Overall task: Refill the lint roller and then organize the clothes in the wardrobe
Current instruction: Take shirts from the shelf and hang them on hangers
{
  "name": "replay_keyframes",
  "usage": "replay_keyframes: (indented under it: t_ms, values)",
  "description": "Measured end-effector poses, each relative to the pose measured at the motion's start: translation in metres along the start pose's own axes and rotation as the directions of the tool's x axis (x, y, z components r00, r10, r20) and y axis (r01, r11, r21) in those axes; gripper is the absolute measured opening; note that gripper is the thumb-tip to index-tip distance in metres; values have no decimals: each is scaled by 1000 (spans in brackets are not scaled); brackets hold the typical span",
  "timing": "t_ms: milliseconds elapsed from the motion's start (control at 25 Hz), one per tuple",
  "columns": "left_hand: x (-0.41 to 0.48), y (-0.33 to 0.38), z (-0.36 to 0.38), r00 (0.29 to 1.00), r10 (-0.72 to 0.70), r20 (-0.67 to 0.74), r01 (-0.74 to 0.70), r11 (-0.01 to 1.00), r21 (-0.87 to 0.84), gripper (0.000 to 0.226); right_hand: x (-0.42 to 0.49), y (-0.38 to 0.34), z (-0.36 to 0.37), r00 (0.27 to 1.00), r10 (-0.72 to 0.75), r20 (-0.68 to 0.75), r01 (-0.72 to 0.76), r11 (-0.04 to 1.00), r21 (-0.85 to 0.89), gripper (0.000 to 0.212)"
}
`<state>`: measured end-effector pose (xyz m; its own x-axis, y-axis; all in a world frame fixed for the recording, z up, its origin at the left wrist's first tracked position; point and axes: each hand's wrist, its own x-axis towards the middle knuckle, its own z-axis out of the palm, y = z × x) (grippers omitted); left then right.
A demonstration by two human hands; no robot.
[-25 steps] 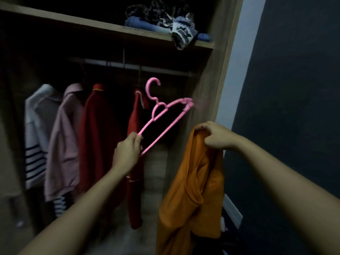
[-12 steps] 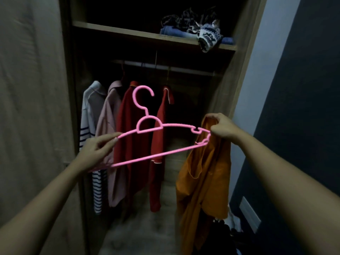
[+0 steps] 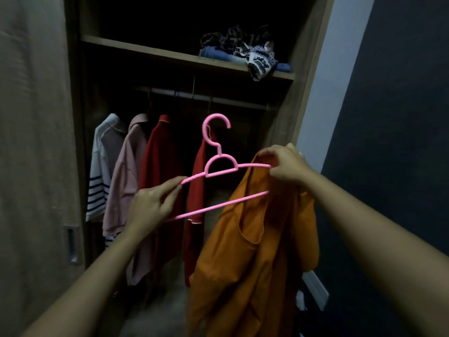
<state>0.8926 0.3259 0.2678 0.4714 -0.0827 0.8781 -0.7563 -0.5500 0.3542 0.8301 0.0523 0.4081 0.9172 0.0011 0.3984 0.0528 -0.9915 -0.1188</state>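
Note:
A pink plastic hanger (image 3: 220, 166) is held level in front of the open wardrobe, hook up. My left hand (image 3: 151, 205) grips its left end between thumb and fingers. My right hand (image 3: 285, 166) pinches the top of an orange garment (image 3: 247, 259) at the hanger's right end, which is tucked inside the fabric. The garment hangs down from that hand in loose folds.
On the wardrobe rail (image 3: 206, 97) hang a striped white shirt (image 3: 102, 166), a pink shirt (image 3: 126, 181) and two red garments (image 3: 160, 171). The shelf (image 3: 155, 52) above holds a pile of folded clothes (image 3: 245, 54). A sliding door (image 3: 34, 166) stands at left, a dark wall at right.
The hanger went from steeply tilted to level, and its right end has entered the orange garment. My view has drawn back and shifted, showing the wardrobe door at left.

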Motion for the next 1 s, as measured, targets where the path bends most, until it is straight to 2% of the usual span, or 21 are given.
replay_keyframes:
  t_ms: [160, 320, 360, 440, 560, 600, 680, 760, 840, 920, 960, 1000]
  values:
    - [18, -1, -6, 999, 39, -3, -39, 999, 10, 45, -2, 2, -4, 985, -98, 145, 108, 992, -65, 67]
    - [19, -4, -2, 1000, 3, 7, -3, 1000, -14, 46, -2, -12, -10, 996, -53, 67, 39, 980, 195, 62]
    - [14, -1, 5, 1000, 1, 12, 0, 1000, -31, 44, 0, -19, -9, 998, -63, 25, 56, 976, 210, 61]
    - [6, 13, 18, 1000, 8, 24, -6, 997, -82, 39, 3, -32, -6, 993, -115, 7, 112, 981, 159, 61]
    - [6, 22, 23, 999, -27, -17, 22, 973, -229, 36, 2, -31, -15, 971, -157, 179, 148, 987, 63, 61]
    - [6, 18, 22, 997, -69, -43, 55, 958, -281, 37, 1, -23, -21, 965, -203, 164, 210, 977, -24, 60]
    - [7, 5, 20, 978, -199, -63, 159, 906, -392, 27, 2, -1, -30, 948, -319, -8, 307, 917, -257, 58]
    - [8, 1, 20, 970, -239, -36, 201, 878, -434, 20, -2, 17, -30, 920, -372, -121, 298, 867, -398, 57]
    - [8, 9, 20, 978, -193, -77, 163, 943, -292, 24, -5, 24, -25, 905, -385, -182, 286, 865, -413, 51]
    - [3, 23, 26, 966, -110, -234, 118, 993, 23, 29, -8, 26, -23, 885, -410, -218, 299, 862, -410, 45]
    - [-4, 36, 32, 952, -72, -296, 101, 991, 82, 30, -9, 27, -22, 876, -419, -238, 299, 860, -414, 42]
    - [-14, 52, 39, 954, -26, -299, 50, 996, 70, 30, -10, 29, -23, 870, -418, -262, 291, 864, -411, 40]
